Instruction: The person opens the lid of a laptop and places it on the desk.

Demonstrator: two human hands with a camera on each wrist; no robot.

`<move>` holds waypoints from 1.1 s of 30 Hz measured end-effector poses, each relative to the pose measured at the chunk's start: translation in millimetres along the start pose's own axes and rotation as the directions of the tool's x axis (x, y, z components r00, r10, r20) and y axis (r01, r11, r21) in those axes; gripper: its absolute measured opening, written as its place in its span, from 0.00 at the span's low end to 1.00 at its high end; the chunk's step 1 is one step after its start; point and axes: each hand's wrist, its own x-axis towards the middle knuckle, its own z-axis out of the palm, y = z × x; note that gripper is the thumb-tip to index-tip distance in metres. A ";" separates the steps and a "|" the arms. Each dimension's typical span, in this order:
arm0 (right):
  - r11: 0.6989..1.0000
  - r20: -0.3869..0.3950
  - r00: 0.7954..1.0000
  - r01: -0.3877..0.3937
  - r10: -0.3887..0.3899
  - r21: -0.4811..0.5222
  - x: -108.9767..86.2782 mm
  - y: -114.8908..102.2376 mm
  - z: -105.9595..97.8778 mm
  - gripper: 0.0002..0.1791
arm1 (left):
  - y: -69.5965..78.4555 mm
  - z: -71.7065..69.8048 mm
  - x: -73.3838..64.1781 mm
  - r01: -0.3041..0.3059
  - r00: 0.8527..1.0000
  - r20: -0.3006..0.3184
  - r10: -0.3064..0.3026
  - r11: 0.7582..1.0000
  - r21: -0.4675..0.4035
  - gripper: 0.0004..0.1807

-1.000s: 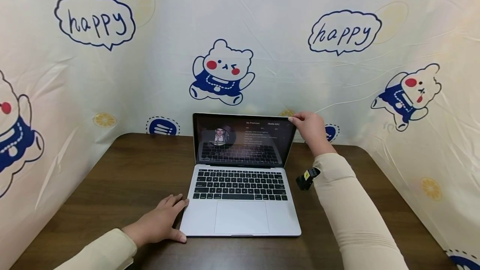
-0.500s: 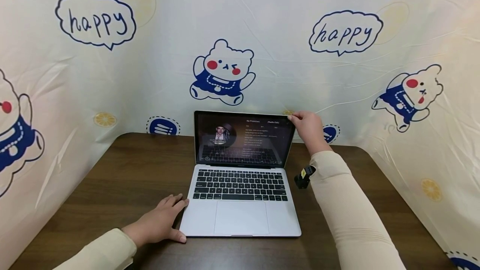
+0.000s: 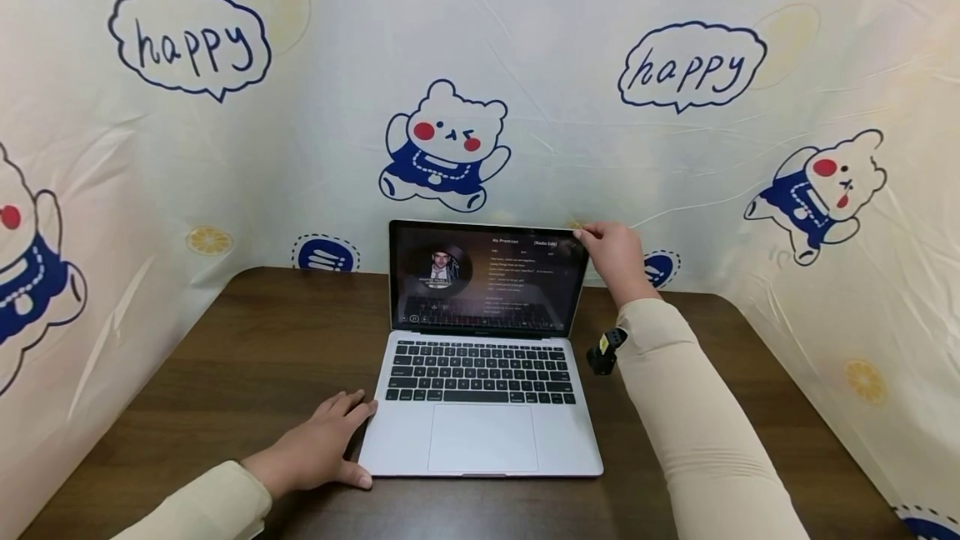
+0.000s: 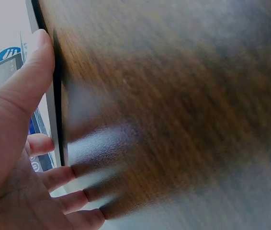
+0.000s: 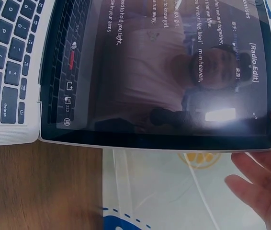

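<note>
A silver laptop point(image 3: 483, 436) stands unfolded on the table, its keyboard black and its lit screen point(image 3: 480, 282) showing a music player with lyrics. At the lid's top right corner my right hand point(image 3: 617, 257) pinches the edge between thumb and fingers; in the right wrist view the thumb lies on the screen side and the other fingers point(image 5: 255, 189) are behind. My left hand point(image 3: 311, 447) rests on the table against the base's left front corner. Its fingers are spread and relaxed, with thumb and index finger touching the laptop's side, as the left wrist view point(image 4: 35, 91) shows.
The brown wooden table point(image 3: 202, 373) has rounded far corners. Pale curtains point(image 3: 562, 157) with bear and "happy" prints close in the back and both sides, near the lid. A small black wrist camera point(image 3: 606, 352) hangs at the right cuff.
My right hand has tilted the screen slightly further back, and its top edge sits a little higher in the head view. My left hand has stayed in place.
</note>
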 end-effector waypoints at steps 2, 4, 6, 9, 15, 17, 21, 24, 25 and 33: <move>1.000 0.011 1.000 0.006 -0.006 -0.003 0.6 0.0 -0.7 0.21 | -0.4 0.5 -0.2 0.000 1.000 -0.001 0.000 1.000 -0.002 0.54; 1.000 0.024 1.000 0.012 -0.012 -0.002 0.9 -0.3 -1.5 0.21 | -0.7 0.8 -0.7 -0.003 1.000 -0.005 0.003 1.000 -0.002 0.54; 1.000 0.036 0.999 0.011 -0.011 0.000 1.2 -0.7 -2.1 0.21 | -0.8 0.9 -1.3 -0.003 1.000 -0.006 0.003 1.000 -0.001 0.54; 1.000 0.046 0.999 0.009 -0.009 -0.006 1.6 -1.7 -2.5 0.22 | -0.3 0.6 -2.1 -0.002 1.000 -0.007 0.002 1.000 -0.005 0.54; 1.000 0.050 0.999 0.015 -0.014 -0.017 2.4 -2.1 -2.5 0.22 | 0.1 0.5 -2.1 0.007 1.000 -0.004 -0.008 1.000 -0.010 0.53; 1.000 0.057 0.998 0.011 -0.010 -0.015 2.3 -1.9 -2.4 0.23 | -0.3 0.9 -2.1 0.006 1.000 -0.003 -0.006 1.000 -0.010 0.53; 1.000 0.070 0.998 -0.001 0.002 -0.013 2.0 -1.2 -2.6 0.23 | -0.9 2.0 -2.8 -0.004 1.000 -0.008 0.004 1.000 -0.015 0.54; 1.000 0.073 0.997 -0.001 0.003 -0.016 2.5 -1.7 -3.1 0.23 | -1.6 2.8 -3.1 -0.013 1.000 -0.018 0.012 1.000 -0.012 0.54; 1.000 0.073 0.997 0.000 0.001 -0.017 2.8 -1.9 -3.1 0.23 | -1.9 3.1 -2.9 -0.014 1.000 -0.020 0.014 1.000 -0.011 0.54; 0.999 0.080 0.997 0.024 -0.021 -0.040 6.9 -1.6 -1.6 0.23 | -1.5 2.7 -2.5 0.006 1.000 -0.018 -0.006 1.000 -0.006 0.54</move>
